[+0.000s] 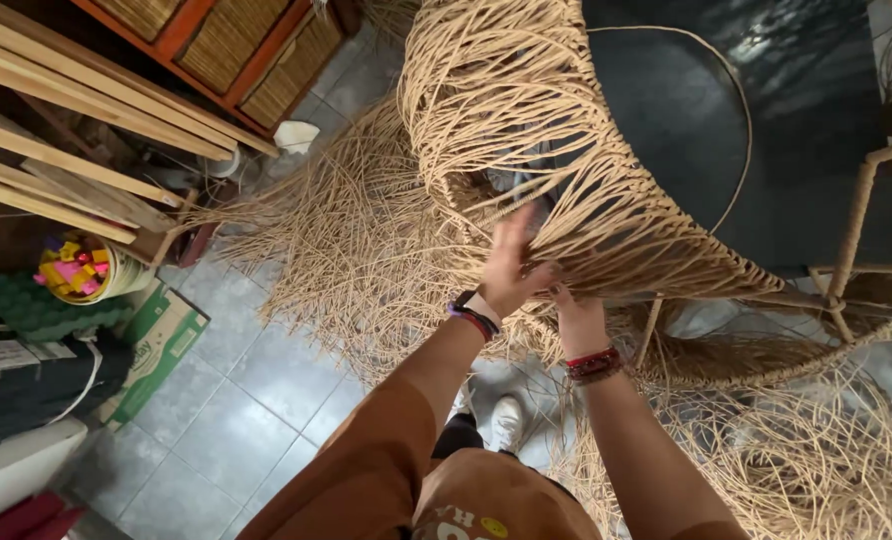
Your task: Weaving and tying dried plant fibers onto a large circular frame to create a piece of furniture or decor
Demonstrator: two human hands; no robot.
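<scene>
A half-woven rattan piece [526, 130] hangs in front of me, its loose tan strands draped over a frame. My left hand [511, 262] reaches up into the strands with fingers spread, touching them near the woven edge. My right hand [574, 305] is pushed in under the strands, and its fingers are hidden by them. Both wrists wear dark and red bands. A thin rattan hoop [736, 120] arcs to the right of the weave.
Loose rattan strands [336, 240] pile over the grey tiled floor [236, 420]. Wooden slats [76, 120] and a shelf with woven panels stand at the left. A yellow bucket [78, 270] of coloured bits and a green carton [156, 345] lie lower left. A bound wooden frame [851, 235] is at right.
</scene>
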